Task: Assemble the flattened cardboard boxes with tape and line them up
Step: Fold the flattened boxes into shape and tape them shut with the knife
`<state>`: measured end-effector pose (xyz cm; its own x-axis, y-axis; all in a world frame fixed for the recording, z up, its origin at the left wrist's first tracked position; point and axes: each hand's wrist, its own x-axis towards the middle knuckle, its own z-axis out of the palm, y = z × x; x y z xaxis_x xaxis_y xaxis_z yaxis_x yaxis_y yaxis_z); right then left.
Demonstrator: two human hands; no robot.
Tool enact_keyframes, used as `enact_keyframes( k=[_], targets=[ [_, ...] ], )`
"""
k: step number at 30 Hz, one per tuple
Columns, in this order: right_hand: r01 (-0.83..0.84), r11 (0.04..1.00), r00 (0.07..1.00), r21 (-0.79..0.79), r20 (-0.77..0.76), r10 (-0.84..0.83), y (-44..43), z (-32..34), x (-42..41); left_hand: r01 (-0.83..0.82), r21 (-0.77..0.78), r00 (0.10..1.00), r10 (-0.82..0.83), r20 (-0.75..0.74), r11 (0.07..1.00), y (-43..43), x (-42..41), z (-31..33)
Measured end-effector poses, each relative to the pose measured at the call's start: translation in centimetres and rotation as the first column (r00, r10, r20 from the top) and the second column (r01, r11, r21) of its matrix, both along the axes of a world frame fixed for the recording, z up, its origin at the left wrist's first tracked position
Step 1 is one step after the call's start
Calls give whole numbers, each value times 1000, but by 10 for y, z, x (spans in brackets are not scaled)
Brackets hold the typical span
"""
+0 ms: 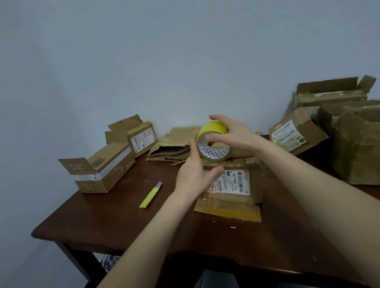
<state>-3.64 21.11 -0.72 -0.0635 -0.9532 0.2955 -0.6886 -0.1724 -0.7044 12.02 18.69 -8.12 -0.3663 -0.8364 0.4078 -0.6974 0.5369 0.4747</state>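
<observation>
Your right hand grasps the yellow roll of packing tape from above, with the fingers curled over its rim and the thumb at the printed cardboard core. It holds the roll just over the far edge of the brown cardboard box with the white shipping label, which lies in the middle of the dark wooden surface. Your left hand is released, its fingers straight along the roll's left rim and the thumb spread above the labelled box; whether a fingertip has caught the tape's loose end cannot be told. Treat the roll as light and rigid but slick on its wound face, so grip across rim and core, not on the glossy band. The film is likely thin, stretchy and quick to stick to itself once peeled; take it by a corner of the end. The labelled box looks stiff across its panels yet soft at worn creases and old tape strips, so press the flaps close to the seam. Left of that box lies a yellow utility knife, and behind it a stack of flattened brown cardboard. Farther left stand two small assembled cartons, and to its right several larger open cartons.
</observation>
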Motion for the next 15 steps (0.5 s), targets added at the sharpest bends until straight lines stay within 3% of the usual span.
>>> enact_keyframes(
  k=[2,4,9,15],
  targets=[
    [24,1000,986,17,162,-27,4,-9,-10,-14,-59,999,17,48,998,-6,3,-8],
    [54,999,975,2,215,-53,7,-13,-16,-11,-105,998,18,65,994,-10,6,-9],
    [49,997,992,-64,119,-41,8,4,-27,99,-222,985,-63,162,970,-13,11,-10],
    [107,994,985,-29,-131,-110,26,20,-54,125,-273,975,-67,212,954,-13,9,-9]
  ],
)
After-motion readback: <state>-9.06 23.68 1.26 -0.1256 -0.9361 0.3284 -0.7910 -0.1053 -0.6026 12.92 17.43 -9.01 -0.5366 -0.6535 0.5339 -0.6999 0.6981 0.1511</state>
